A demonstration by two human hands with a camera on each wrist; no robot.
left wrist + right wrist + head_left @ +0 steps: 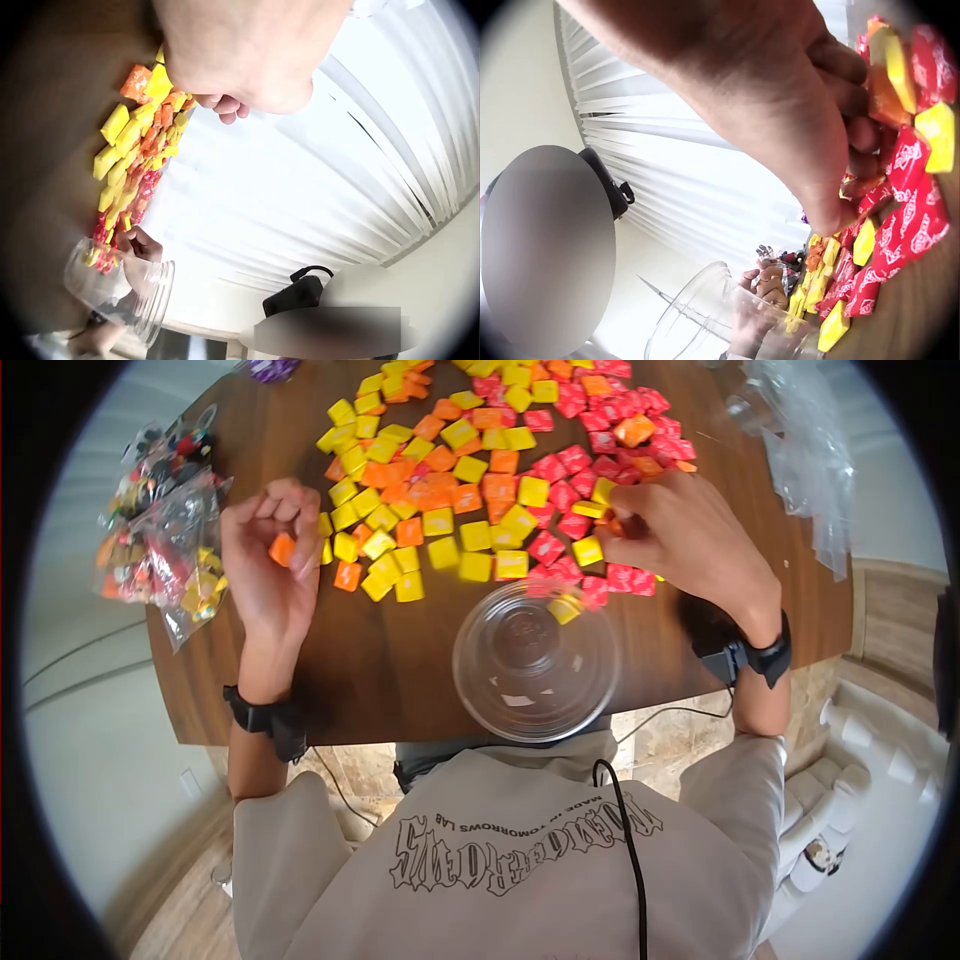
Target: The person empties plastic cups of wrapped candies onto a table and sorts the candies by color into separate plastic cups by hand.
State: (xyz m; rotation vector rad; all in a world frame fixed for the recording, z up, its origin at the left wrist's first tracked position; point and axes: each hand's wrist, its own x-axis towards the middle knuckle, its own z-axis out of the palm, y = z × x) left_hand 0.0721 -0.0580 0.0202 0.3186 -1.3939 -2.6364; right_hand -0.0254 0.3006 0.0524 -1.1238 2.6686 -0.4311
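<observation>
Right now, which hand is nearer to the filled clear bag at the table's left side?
Left. The left hand is close by the bag; the right hand is farther off, at the right part of the candies.

1. Yellow squares [475, 567] and orange squares [466, 498], upper centre of the head view.
2. Red squares [913, 225] with white print, right side of the right-wrist view.
3. Dark brown, wood-grained tabletop [385, 660], mid-frame, head view.
4. Pale grey shirt [450, 925], dark lettering, bottom centre.
</observation>
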